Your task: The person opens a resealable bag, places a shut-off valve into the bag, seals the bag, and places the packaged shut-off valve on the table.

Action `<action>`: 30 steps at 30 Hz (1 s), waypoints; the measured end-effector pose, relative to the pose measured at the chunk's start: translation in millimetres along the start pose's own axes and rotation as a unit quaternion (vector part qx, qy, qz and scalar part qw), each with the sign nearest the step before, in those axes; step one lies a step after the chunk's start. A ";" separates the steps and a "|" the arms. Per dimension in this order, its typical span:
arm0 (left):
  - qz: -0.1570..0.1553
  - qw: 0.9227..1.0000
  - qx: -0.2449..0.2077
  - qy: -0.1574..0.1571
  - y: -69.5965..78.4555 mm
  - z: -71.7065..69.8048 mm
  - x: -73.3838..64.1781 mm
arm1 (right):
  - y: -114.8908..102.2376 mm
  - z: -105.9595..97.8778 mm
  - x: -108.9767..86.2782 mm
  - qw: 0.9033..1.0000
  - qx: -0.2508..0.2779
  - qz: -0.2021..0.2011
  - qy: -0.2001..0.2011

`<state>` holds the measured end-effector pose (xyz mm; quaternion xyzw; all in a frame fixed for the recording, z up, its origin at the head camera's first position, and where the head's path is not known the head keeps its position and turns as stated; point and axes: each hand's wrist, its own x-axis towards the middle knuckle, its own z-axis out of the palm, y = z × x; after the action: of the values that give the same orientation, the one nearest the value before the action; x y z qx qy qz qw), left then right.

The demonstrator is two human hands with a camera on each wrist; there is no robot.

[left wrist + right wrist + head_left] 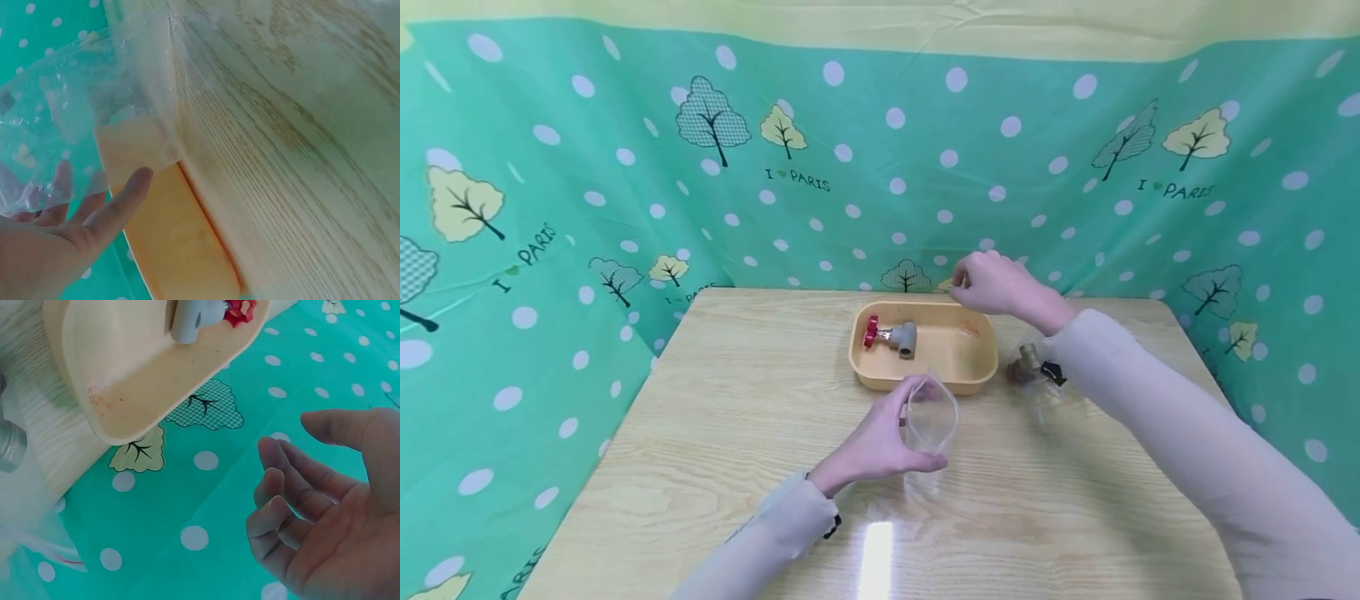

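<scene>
My left hand [887, 442] holds a clear plastic bag [934, 417] in front of the tan tray, thumb and fingers bent around its diamond-shaped mouth. In the left wrist view the bag [125, 81] hangs across the fingers, with the tray [181, 237] behind it. No object can be made out inside the bag. Above the tray's back right edge is my right hand [996, 279], loosely curled; the right wrist view shows nothing between its fingers [269, 519]. Inside the tray [951, 382], a grey valve [904, 337] with a red handwheel [871, 332] lies on the left side.
Right of the tray, partly under my right forearm, a metal fitting [1028, 357] with a black handle [1053, 372] lies in clear plastic. A green dotted curtain [820, 208] surrounds the wooden table [722, 400] at the back and sides.
</scene>
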<state>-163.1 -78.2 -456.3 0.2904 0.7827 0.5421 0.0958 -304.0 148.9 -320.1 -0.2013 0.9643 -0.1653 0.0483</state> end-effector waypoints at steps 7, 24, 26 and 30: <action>-0.012 1.000 0.018 -0.003 0.0 -0.9 -1.7 | -3.7 10.1 17.2 0.999 -0.023 0.005 -0.027; -0.027 1.000 0.015 0.000 -0.4 -3.1 -5.0 | -21.6 62.6 44.1 0.990 -0.062 -0.003 -0.128; -0.029 0.999 0.012 0.000 -0.7 -3.2 -6.5 | -23.3 71.6 45.9 0.989 -0.059 -0.003 -0.136; -0.032 0.999 0.016 0.001 -1.0 -3.8 -8.3 | -25.4 88.4 49.4 0.986 -0.056 -0.004 -0.155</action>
<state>-158.5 -86.0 -457.1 0.2655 0.8003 0.5267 0.1076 -325.6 80.5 -395.9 -0.2306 0.9521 -0.0785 0.1848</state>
